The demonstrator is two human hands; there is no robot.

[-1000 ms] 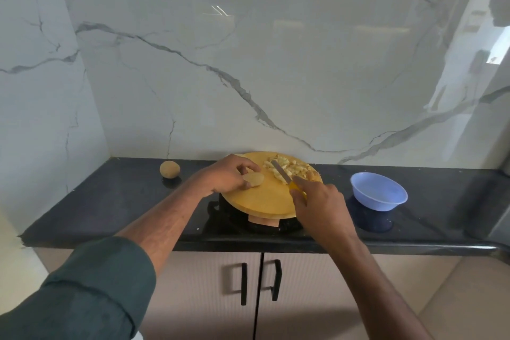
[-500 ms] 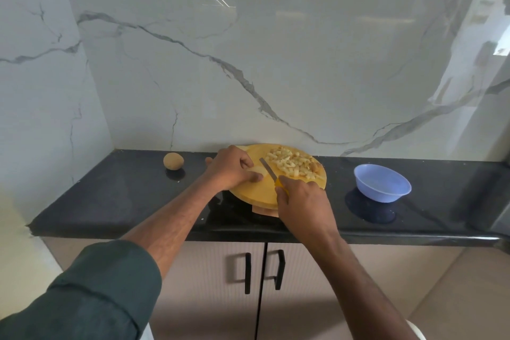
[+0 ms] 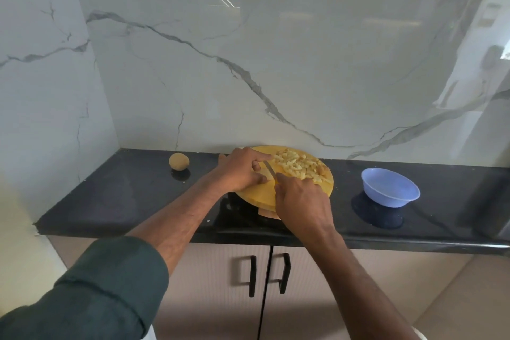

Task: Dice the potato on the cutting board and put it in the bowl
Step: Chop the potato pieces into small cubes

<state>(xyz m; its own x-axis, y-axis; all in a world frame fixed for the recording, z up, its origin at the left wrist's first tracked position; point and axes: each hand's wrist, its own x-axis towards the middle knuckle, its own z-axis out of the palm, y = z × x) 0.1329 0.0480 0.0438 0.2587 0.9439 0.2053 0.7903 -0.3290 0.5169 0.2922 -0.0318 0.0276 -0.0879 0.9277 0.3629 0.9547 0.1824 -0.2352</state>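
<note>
A round wooden cutting board (image 3: 256, 193) lies on the black counter. A pile of diced potato (image 3: 299, 167) covers its far right part. My left hand (image 3: 241, 170) holds a pale potato piece (image 3: 263, 173) down on the board, fingers curled over it. My right hand (image 3: 302, 197) grips a yellow-handled knife (image 3: 270, 169), its blade just right of my left fingers, on the piece. An empty blue bowl (image 3: 390, 188) stands to the right of the board.
A whole unpeeled potato (image 3: 178, 161) sits on the counter (image 3: 116, 196) left of the board. The board rests on a small stand at the counter's front. A marble wall rises behind. Cabinet doors with black handles (image 3: 252, 276) are below.
My left hand shifted onto the potato piece and covers most of it. The knife moved left against my left fingers. The camera view tilted slightly.
</note>
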